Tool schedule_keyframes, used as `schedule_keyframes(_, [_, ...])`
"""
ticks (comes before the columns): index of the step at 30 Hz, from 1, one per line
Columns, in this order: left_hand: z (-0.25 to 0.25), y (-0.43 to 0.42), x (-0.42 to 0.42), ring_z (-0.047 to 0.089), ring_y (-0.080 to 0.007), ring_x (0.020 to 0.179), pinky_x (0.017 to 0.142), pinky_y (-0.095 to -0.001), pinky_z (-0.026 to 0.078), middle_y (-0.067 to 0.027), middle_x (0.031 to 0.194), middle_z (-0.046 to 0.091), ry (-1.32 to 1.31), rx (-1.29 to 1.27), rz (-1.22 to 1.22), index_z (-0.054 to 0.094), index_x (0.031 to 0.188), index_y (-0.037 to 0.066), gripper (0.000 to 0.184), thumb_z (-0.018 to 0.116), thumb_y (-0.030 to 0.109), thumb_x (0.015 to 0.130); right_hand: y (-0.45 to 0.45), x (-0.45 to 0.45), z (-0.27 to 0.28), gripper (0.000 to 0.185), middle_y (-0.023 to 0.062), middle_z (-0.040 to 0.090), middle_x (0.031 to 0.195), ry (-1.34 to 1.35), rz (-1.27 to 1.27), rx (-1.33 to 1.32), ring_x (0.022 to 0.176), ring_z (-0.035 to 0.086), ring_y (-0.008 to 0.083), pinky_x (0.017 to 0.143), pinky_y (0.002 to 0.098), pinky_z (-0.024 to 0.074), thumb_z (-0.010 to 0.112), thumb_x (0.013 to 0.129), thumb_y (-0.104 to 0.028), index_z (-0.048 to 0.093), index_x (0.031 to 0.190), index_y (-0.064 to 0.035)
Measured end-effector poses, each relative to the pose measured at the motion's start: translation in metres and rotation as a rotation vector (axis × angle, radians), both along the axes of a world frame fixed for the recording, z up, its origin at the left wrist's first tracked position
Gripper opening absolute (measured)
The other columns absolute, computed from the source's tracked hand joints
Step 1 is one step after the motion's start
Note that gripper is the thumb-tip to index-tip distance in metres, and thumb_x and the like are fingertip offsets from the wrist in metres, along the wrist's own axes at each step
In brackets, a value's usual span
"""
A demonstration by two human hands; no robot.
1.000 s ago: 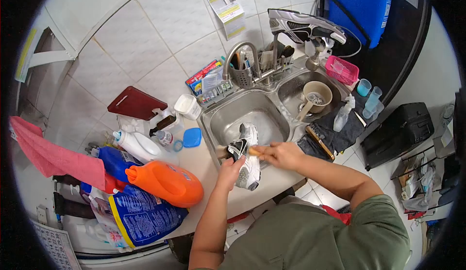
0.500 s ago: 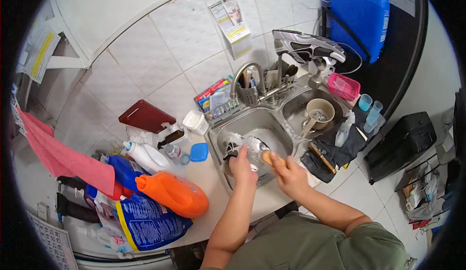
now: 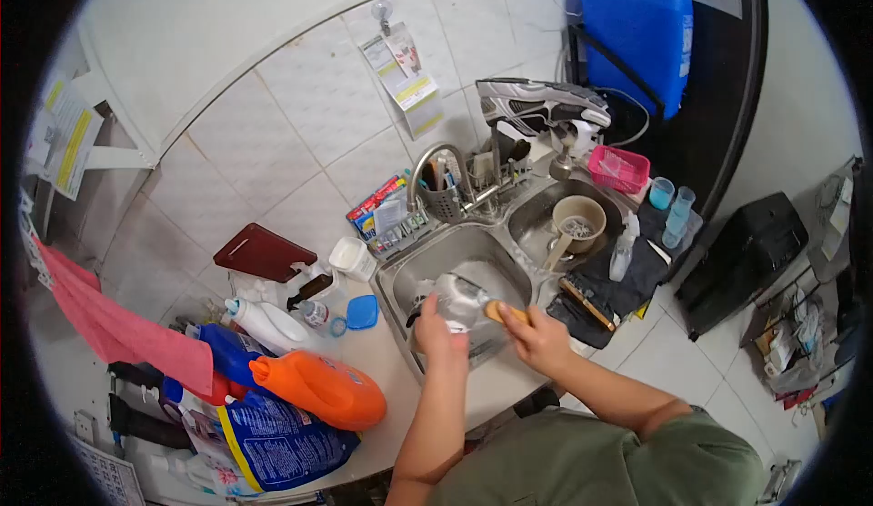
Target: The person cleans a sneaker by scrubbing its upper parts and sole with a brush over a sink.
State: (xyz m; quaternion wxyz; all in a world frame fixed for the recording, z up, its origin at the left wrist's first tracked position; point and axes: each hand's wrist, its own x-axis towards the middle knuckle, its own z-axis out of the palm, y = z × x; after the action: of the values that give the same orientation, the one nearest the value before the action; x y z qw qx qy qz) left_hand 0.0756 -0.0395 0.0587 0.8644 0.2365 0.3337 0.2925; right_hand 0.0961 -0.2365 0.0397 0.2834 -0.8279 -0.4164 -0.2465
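Although motion blurs the work area, the right hand (image 3: 543,342) is seen with its fingers curled together round the wooden handle of a brush (image 3: 507,313); the left hand (image 3: 443,340) grips a white shoe (image 3: 453,299), thumb along its near side, other fingers hidden. Change over the last second: the shoe no longer lies across the sink's front edge but is held over the left basin (image 3: 505,274), and the brush, earlier crosswise at its middle, slants in from the right. Reading: brushing appears in progress on a different area, with drips likelier to fall inside the basin. Bristle contact cannot be told through the blur. To the right, a second brush (image 3: 588,304) rests on dark cloth (image 3: 641,274). Beyond, a beige dipper (image 3: 573,204) sits in the right basin (image 3: 527,220), contents unclear. Farthest, behind the sink, another shoe (image 3: 541,106) is propped on its side, sole partly showing, untouched.
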Motion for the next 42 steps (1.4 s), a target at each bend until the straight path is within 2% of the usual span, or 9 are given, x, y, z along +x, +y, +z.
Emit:
schedule_keyframes(3, [0.002, 0.030, -0.029, 0.068, -0.0276, 0.097, 0.083, -0.0449, 0.057, -0.0127, 0.114, 0.066, -0.107, -0.046, -0.225, 0.058, 0.116, -0.003, 0.031, 0.065, 0.010, 0.089, -0.020, 0.016, -0.034, 0.058, 0.0064, 0.053, 0.073, 0.337, -0.061, 0.065, 0.060, 0.058, 0.0250, 0.049, 0.0370, 0.0476, 0.067, 0.090, -0.027, 0.050, 0.145, -0.0237])
schedule_keyframes(7, [0.007, 0.004, -0.049, 0.067, -0.0273, 0.101, 0.087, -0.0431, 0.056, -0.0117, 0.114, 0.066, -0.120, 0.258, -0.267, 0.056, 0.121, -0.001, 0.034, 0.064, 0.008, 0.089, 0.009, 0.027, 0.031, 0.049, 0.0082, 0.052, 0.072, 0.479, 0.220, 0.405, 0.061, 0.054, 0.0234, 0.056, 0.0336, 0.0447, 0.073, 0.087, -0.022, 0.061, 0.134, -0.0136])
schedule_keyframes(8, [-0.014, 0.015, -0.051, 0.066, -0.0276, 0.105, 0.089, -0.0438, 0.055, -0.0120, 0.115, 0.066, -0.113, 0.160, -0.330, 0.055, 0.125, -0.001, 0.037, 0.062, 0.007, 0.089, 0.016, 0.021, 0.043, 0.042, 0.0074, 0.060, 0.076, 0.376, 0.348, 0.356, 0.063, 0.061, 0.0215, 0.057, 0.0330, 0.0483, 0.072, 0.087, -0.031, 0.067, 0.127, -0.0176])
schedule_keyframes(20, [-0.061, 0.056, -0.075, 0.064, -0.0309, 0.110, 0.095, -0.0458, 0.052, -0.0135, 0.124, 0.064, -0.279, 0.023, -0.316, 0.055, 0.127, -0.002, 0.040, 0.060, 0.014, 0.090, 0.047, 0.013, 0.021, 0.045, 0.0060, 0.057, 0.074, 0.491, 0.590, 0.324, 0.064, 0.060, 0.0207, 0.059, 0.0328, 0.0477, 0.073, 0.086, -0.031, 0.067, 0.128, -0.0166])
schedule_keyframes(24, [-0.027, 0.044, -0.082, 0.059, -0.0330, 0.119, 0.104, -0.0496, 0.045, -0.0159, 0.127, 0.063, -0.377, 0.036, -0.343, 0.055, 0.130, -0.002, 0.045, 0.056, 0.022, 0.092, 0.045, 0.037, -0.006, 0.045, 0.0060, 0.056, 0.074, 0.588, 0.503, 0.326, 0.063, 0.058, 0.0234, 0.061, 0.0339, 0.0478, 0.072, 0.087, -0.037, 0.066, 0.129, -0.0221])
schedule_keyframes(27, [-0.064, 0.060, -0.087, 0.060, -0.0334, 0.119, 0.104, -0.0491, 0.045, -0.0156, 0.129, 0.062, -0.343, -0.039, -0.400, 0.055, 0.132, 0.001, 0.049, 0.055, 0.030, 0.092, 0.060, 0.016, 0.033, 0.044, 0.0068, 0.056, 0.072, 0.522, 0.728, 0.248, 0.064, 0.060, 0.0242, 0.061, 0.0336, 0.0487, 0.071, 0.087, -0.040, 0.066, 0.129, -0.0240])
schedule_keyframes(31, [-0.050, 0.051, -0.096, 0.058, -0.0359, 0.120, 0.105, -0.0507, 0.044, -0.0177, 0.130, 0.062, -0.396, -0.125, -0.387, 0.054, 0.132, -0.003, 0.048, 0.052, 0.026, 0.093, 0.051, 0.078, -0.001, 0.042, 0.0072, 0.063, 0.082, 0.506, 0.284, -0.015, 0.070, 0.065, 0.0255, 0.063, 0.0359, 0.0506, 0.068, 0.089, -0.043, 0.065, 0.129, -0.0283])
schedule_keyframes(40, [-0.107, 0.043, -0.115, 0.061, -0.0351, 0.115, 0.104, -0.0497, 0.045, -0.0186, 0.123, 0.065, -0.219, -0.314, -0.412, 0.059, 0.125, -0.003, 0.045, 0.043, 0.025, 0.094, 0.039, -0.003, 0.006, 0.045, 0.0136, 0.070, 0.086, 0.557, 0.553, -0.294, 0.073, 0.068, 0.0339, 0.066, 0.0446, 0.0545, 0.056, 0.096, -0.045, 0.055, 0.139, -0.0317])
schedule_keyframes(42, [-0.104, 0.040, -0.116, 0.061, -0.0351, 0.116, 0.105, -0.0497, 0.045, -0.0187, 0.124, 0.065, -0.213, -0.347, -0.417, 0.058, 0.127, -0.003, 0.045, 0.044, 0.024, 0.094, 0.041, 0.022, -0.003, 0.043, 0.0118, 0.069, 0.084, 0.616, 0.367, -0.388, 0.074, 0.068, 0.0324, 0.065, 0.0443, 0.0548, 0.058, 0.095, -0.045, 0.059, 0.135, -0.0319])
